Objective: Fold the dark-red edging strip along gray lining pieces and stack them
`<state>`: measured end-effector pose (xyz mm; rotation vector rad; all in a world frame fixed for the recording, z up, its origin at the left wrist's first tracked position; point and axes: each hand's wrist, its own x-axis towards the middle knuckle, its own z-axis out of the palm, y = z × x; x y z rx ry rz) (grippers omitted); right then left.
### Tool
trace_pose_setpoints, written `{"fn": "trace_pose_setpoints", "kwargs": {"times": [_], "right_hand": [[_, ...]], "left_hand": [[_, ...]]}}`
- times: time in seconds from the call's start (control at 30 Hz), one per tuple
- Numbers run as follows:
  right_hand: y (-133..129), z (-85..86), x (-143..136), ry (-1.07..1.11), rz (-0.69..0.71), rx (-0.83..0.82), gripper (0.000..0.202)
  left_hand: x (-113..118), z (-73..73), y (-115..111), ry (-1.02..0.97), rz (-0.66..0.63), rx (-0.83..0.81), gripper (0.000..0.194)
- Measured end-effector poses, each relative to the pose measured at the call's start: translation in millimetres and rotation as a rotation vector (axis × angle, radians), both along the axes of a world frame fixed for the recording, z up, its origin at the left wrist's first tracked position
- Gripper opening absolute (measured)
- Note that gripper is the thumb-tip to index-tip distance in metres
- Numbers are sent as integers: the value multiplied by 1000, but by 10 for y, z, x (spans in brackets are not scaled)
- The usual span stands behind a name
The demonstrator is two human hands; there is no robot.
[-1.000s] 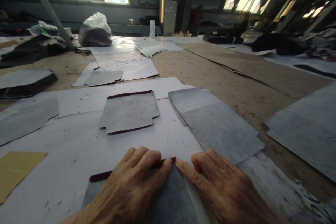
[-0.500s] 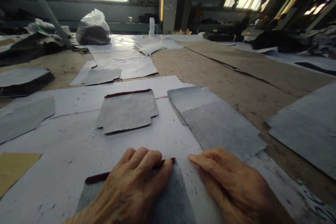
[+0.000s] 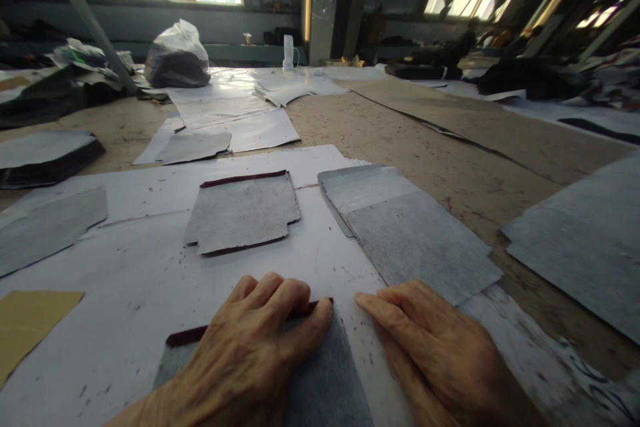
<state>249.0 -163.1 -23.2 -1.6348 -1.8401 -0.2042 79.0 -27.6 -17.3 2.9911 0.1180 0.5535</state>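
My left hand [image 3: 260,340] presses on a grey fabric piece [image 3: 325,373] with a folded dark red strip [image 3: 187,335] along its far edge; its fingers are bent, the thumb lying on the strip near the right end. Just right of that piece, my right hand [image 3: 430,340] rests on the white paper [image 3: 135,267], fingers held together and pointing left; whether anything is under them is hidden. Beyond my hands lies a grey piece with a dark red top edge [image 3: 245,210]. Layered grey pieces [image 3: 415,233] lie past my right hand.
A tan card [image 3: 35,327] and a grey piece [image 3: 50,223] lie left. Grey sheets [image 3: 585,240] sit right. Farther off are a dark stack [image 3: 50,157], a filled plastic bag [image 3: 177,57], a slanted pole [image 3: 87,23] and loose papers [image 3: 260,130].
My left hand has shifted very slightly along the dark red strip. My right hand has moved slightly left. The camera view has shifted a little.
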Motion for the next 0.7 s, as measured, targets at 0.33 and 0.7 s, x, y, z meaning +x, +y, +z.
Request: {"fn": "trace_pose_setpoints", "kwargs": {"times": [0.33, 0.7], "right_hand": [[-51, 66, -11, -23, -52, 57, 24], [441, 189, -131, 129, 40, -250, 11]], "left_hand": [[-66, 135, -34, 169, 407, -275, 21], [-27, 66, 22, 60, 334, -429, 4]]}}
